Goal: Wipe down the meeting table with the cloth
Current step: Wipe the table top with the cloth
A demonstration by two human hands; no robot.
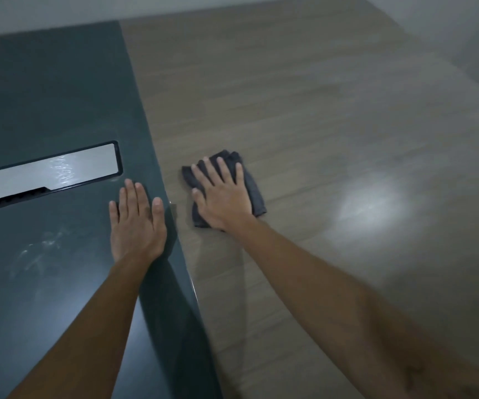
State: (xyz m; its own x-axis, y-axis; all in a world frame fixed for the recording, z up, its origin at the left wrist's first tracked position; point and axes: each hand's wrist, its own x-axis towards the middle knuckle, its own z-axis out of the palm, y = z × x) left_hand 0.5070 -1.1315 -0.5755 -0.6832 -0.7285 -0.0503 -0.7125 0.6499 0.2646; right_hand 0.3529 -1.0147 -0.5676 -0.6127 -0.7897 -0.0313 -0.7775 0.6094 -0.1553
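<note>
The left hand is laid flat, fingers extended, on the table's dark centre strip. Right of it, the right hand is pressed open-palmed on the dark cloth, largely hidden beneath. Farther left, a cable hatch is seen, glare-blurred.

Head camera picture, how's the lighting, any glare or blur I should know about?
Head view: dim overall; a bright glare patch on the wood-tone table; a smaller reflection on the silver cable hatch; the wide lens bends the table edges; the far corner and near forearms look soft, while both hands and the cloth stay fairly sharp.
</note>
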